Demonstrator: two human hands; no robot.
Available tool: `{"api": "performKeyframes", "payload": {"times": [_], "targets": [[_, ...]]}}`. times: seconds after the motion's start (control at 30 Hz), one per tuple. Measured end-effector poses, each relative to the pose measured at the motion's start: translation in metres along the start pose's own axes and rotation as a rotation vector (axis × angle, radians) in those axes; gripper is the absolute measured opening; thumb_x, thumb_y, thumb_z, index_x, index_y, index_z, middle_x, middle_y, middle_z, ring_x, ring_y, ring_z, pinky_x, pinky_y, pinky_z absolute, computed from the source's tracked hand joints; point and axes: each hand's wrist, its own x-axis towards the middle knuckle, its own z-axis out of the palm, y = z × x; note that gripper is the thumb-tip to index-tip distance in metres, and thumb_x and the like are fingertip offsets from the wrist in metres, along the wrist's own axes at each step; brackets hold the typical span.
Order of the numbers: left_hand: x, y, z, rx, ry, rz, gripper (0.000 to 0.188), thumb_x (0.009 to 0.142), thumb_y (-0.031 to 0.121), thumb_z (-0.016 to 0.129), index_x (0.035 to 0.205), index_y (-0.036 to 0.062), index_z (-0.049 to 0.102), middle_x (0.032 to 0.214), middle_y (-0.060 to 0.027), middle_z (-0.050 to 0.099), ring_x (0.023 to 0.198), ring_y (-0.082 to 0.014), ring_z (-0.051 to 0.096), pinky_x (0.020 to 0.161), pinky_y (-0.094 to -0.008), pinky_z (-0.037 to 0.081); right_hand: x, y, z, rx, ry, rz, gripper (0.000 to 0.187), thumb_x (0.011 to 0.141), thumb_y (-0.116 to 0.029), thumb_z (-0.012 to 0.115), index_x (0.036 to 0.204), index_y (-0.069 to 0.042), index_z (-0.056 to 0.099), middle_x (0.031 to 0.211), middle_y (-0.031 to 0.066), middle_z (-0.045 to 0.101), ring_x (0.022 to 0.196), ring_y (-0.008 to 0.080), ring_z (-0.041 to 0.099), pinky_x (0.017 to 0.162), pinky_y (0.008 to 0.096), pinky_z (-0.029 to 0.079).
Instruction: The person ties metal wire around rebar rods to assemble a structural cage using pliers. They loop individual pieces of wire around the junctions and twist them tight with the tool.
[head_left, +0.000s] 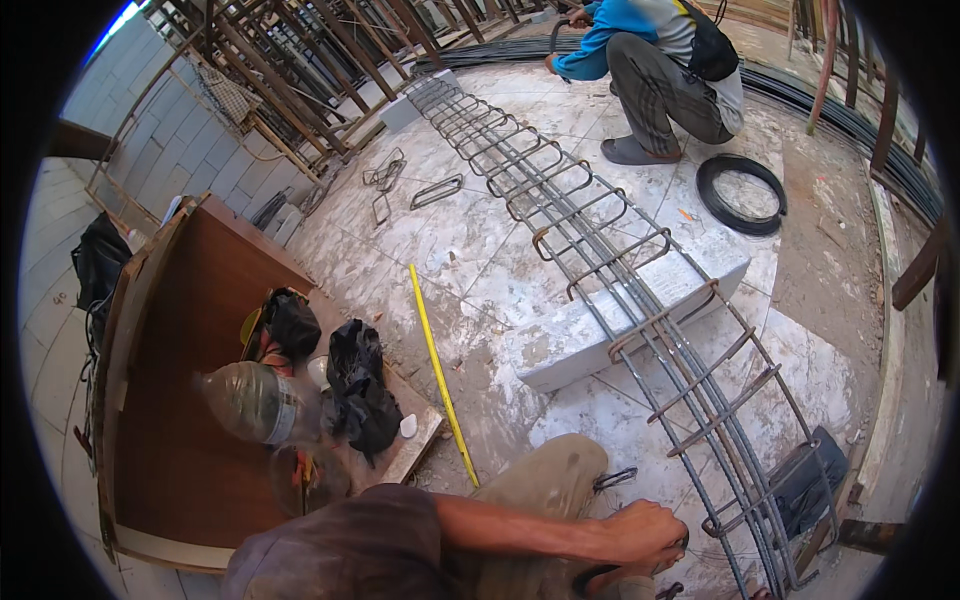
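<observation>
My left hand (645, 535) is closed in a fist at the lower edge, its forearm coming across from the left. A small dark end shows at the fist, too little to name. Just below, a bit of what looks like my right hand (635, 586) shows beside a dark curved thing (597, 577); its fingers are hidden. To the right of my hands runs a long rebar cage (690, 380) of straight bars and bent stirrups. It rests on a pale block (570, 350). A small bundle of dark wire (615, 479) lies by my knee (560, 465).
A brown wooden box (190, 370) at left holds a clear plastic bottle (250, 400) and black bags (360, 390). A yellow strip (437, 370) and loose stirrups (437, 191) lie on the floor. A co-worker (660, 80) squats beyond the cage, near a black wire coil (742, 194).
</observation>
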Motion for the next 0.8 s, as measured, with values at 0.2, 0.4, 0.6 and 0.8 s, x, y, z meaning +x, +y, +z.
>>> {"api": "performKeyframes", "payload": {"times": [0.2,0.4,0.6,0.8], "targets": [[0.032,-0.04,0.095,0.082,0.177,0.081,0.029,0.086,0.032,0.073,0.084,0.003,0.071,0.079,-0.0171,0.072,0.075,-0.0384,0.072,0.07,-0.0485,0.057,0.037,-0.046,-0.011,-0.324,-0.118,0.261,0.061,0.1,-0.038,0.069,0.15,-0.011,0.048,0.136,0.0057,0.057,0.115,0.026,0.059,0.094,0.0454,0.055],[0.033,-0.053,0.153,-0.047,0.243,-0.032,0.02,0.088,0.025,0.068,0.091,0.0051,0.07,0.08,-0.0117,0.071,0.075,-0.0304,0.074,0.064,-0.0447,0.057,0.091,-0.008,-0.041,-0.223,-0.117,0.361,0.058,0.104,-0.048,0.061,0.147,-0.01,0.051,0.121,0.0047,0.061,0.097,0.0237,0.059,0.077,0.04,0.057],[0.04,-0.11,0.176,-0.178,-0.064,-0.239,0.026,0.091,0.019,0.062,0.113,0.0062,0.068,0.081,-0.0078,0.076,0.079,-0.0251,0.077,0.063,-0.0412,0.059,0.074,-0.001,0.008,-0.226,0.297,0.083,0.046,0.106,-0.05,0.051,0.133,-0.014,0.063,0.083,0.0019,0.057,0.064,0.0149,0.05,0.053,0.0315,0.041],[0.044,-0.093,0.13,0.451,0.081,0.125,0.088,0.075,0.036,0.084,0.149,0.0035,0.048,0.146,-0.0236,0.05,0.139,-0.0406,0.043,0.116,-0.0583,0.031,0.059,-0.01,0.012,-0.219,0.496,0.04,0.03,0.105,-0.045,0.058,0.114,-0.017,0.064,0.063,-0.0005,0.049,0.044,0.0112,0.039,0.034,0.0292,0.029]]}}
